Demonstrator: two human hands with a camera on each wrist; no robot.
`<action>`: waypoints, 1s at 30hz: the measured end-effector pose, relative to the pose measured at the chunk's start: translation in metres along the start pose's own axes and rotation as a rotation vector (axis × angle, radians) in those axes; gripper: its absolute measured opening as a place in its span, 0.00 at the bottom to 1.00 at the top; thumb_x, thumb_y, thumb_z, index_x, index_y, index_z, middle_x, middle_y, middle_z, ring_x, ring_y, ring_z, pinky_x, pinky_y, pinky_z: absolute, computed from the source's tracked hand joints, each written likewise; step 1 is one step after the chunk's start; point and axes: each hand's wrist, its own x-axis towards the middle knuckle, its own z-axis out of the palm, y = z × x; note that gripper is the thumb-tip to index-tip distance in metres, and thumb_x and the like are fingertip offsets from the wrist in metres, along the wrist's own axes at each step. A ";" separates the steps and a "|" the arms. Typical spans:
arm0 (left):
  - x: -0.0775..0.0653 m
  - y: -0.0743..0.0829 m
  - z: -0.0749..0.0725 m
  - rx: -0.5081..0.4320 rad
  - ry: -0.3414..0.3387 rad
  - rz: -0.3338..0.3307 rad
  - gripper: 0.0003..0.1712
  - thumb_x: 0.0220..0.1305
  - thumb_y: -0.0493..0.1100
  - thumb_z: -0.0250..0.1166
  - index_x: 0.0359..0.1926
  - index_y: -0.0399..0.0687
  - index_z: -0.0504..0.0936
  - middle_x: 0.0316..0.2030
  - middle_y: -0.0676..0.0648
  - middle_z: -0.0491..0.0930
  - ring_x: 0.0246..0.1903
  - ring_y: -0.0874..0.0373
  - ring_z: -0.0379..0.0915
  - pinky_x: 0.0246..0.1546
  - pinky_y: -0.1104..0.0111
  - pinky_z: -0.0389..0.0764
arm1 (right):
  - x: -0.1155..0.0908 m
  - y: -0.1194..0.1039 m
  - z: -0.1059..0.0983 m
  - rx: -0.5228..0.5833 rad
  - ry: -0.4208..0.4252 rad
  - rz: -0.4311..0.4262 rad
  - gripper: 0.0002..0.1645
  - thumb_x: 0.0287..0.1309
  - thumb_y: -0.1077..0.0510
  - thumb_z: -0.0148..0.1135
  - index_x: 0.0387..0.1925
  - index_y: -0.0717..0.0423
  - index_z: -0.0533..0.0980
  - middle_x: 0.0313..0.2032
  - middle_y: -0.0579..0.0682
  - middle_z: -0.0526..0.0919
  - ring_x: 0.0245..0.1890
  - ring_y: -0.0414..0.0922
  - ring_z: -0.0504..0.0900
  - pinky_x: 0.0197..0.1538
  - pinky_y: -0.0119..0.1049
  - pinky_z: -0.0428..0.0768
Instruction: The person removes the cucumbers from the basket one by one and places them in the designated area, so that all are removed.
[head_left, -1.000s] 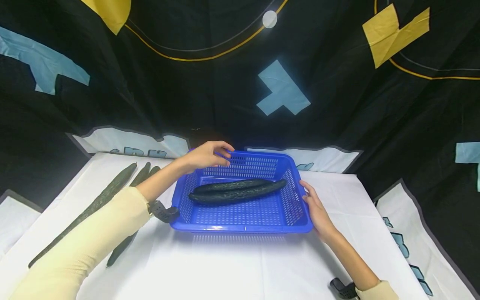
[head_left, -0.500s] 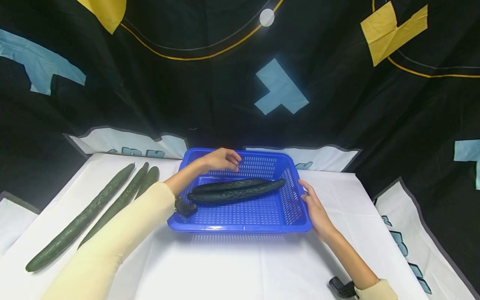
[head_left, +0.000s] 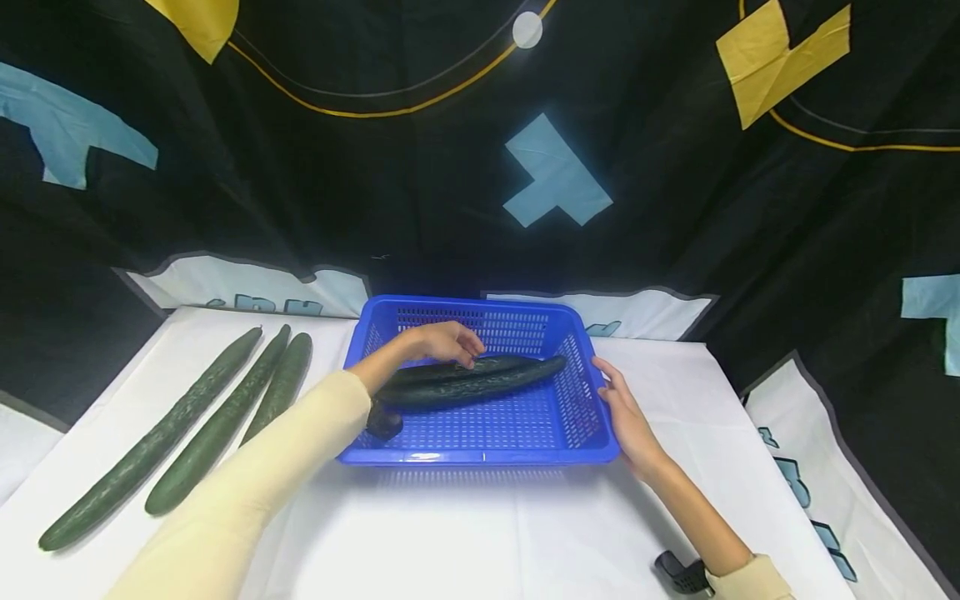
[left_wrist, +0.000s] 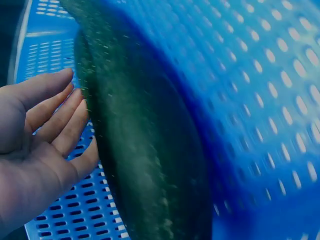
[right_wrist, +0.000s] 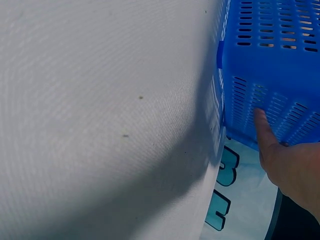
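Two dark green cucumbers lie side by side in the blue basket [head_left: 465, 457]: a front cucumber [head_left: 480, 388] and a rear cucumber [head_left: 507, 362]. Above them, inside the basket, is my left hand [head_left: 444, 342], palm down with fingers loosely bent. In the left wrist view, that hand's fingertips [left_wrist: 80, 107] are right at the side of a cucumber [left_wrist: 145, 150], with nothing enclosed between thumb and fingers. My right hand [head_left: 628, 425] rests against the basket's right side at the rim. Its visible finger [right_wrist: 265, 129] lies straight against the outer wall in the right wrist view.
Left of the basket, three cucumbers lie slanted on the white table: a long one [head_left: 153, 437], a middle one [head_left: 221, 417] and a shorter one [head_left: 281, 383], partly behind the left sleeve [head_left: 247, 492]. A black patterned cloth [head_left: 420, 192] hangs behind.
My left hand has moved rightward and down, from over the basket's rear left rim to the cucumbers inside. The right hand stays at the basket's right side. The sleeve uncovers more of the table cucumbers.
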 end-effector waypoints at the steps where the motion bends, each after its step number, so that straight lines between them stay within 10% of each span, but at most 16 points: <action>1: 0.001 -0.001 0.001 0.011 -0.003 -0.002 0.25 0.63 0.28 0.63 0.62 0.29 0.74 0.58 0.35 0.77 0.62 0.44 0.70 0.64 0.57 0.69 | 0.000 0.000 0.000 -0.001 0.001 0.002 0.32 0.76 0.57 0.31 0.78 0.46 0.48 0.73 0.60 0.53 0.63 0.57 0.64 0.57 0.39 0.72; 13: 0.003 -0.010 0.007 0.017 -0.016 -0.062 0.31 0.58 0.26 0.65 0.63 0.43 0.75 0.59 0.35 0.75 0.60 0.43 0.71 0.61 0.53 0.72 | -0.001 0.000 0.000 -0.018 0.000 0.001 0.31 0.77 0.57 0.31 0.78 0.45 0.48 0.72 0.60 0.54 0.62 0.58 0.65 0.57 0.41 0.71; 30: -0.018 0.022 -0.010 0.003 0.082 0.098 0.30 0.65 0.27 0.60 0.68 0.42 0.71 0.68 0.37 0.63 0.69 0.40 0.57 0.65 0.48 0.66 | -0.002 -0.002 0.001 -0.006 0.002 0.002 0.32 0.76 0.58 0.31 0.78 0.45 0.48 0.73 0.60 0.54 0.60 0.58 0.67 0.54 0.39 0.74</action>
